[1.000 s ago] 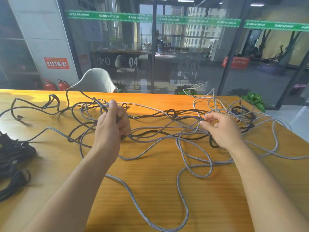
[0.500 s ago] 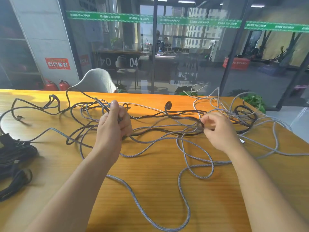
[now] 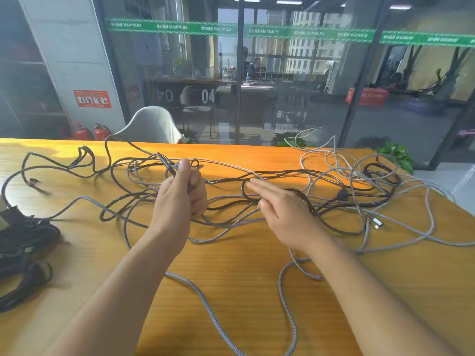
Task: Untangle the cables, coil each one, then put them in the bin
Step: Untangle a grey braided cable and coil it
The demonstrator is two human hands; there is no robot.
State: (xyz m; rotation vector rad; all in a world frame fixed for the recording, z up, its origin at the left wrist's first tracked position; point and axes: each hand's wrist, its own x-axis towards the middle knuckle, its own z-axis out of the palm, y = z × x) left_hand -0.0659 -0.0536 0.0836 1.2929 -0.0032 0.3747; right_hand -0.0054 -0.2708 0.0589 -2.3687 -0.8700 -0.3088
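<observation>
Across the table (image 3: 231,291), from left edge to right, sprawl the tangled cables (image 3: 321,191): untangling is underway. The left hand (image 3: 180,191) grips a dark cable; the right hand (image 3: 280,209), fingers straight, must next catch a loop.

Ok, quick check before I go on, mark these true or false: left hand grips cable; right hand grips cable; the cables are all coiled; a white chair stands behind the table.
1. The left hand grips dark cable. True.
2. The right hand grips a cable. False: its fingers are straight, above the tangle.
3. All cables are coiled. False: they lie loose and crossed over the table.
4. A white chair stands behind the table. True.
</observation>
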